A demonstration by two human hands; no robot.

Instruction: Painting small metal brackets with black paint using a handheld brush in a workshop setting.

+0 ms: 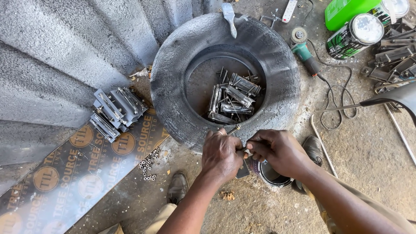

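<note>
Down low, two shoes planted on the dusty ground: left shoe (pixel 178 187) by the patterned board, right shoe (pixel 313 149) beside a small open tin (pixel 269 174) with a dark inside.

Just above, both hands together at the near rim of the tyre. Left hand (pixel 222 155) curled tight, fingers wrapped round a small metal piece (pixel 242 170) whose dark flat end pokes out below the fist, with a thin bolt-like tip (pixel 233 129) showing above the knuckles. Right hand (pixel 277 151) pinched closed, fingertips meeting the same piece right at the left thumb; exactly what sits between those fingertips, too small to tell.

Left of the hands, a scatter of small nuts (pixel 149 164) on the printed board (pixel 65 186), and further up a neat stack of grey painted brackets (pixel 115 112).

Straight ahead, the grey-coated tyre (pixel 173 82) lying flat, a heap of unpainted metal brackets (pixel 234 99) in its hollow. On the far rim, a paintbrush (pixel 229 17).

Off to the right, an angle grinder (pixel 303 50) with its cable looping across the ground, paint cans (pixel 355 34) and a pile of metal parts (pixel 392 60).
</note>
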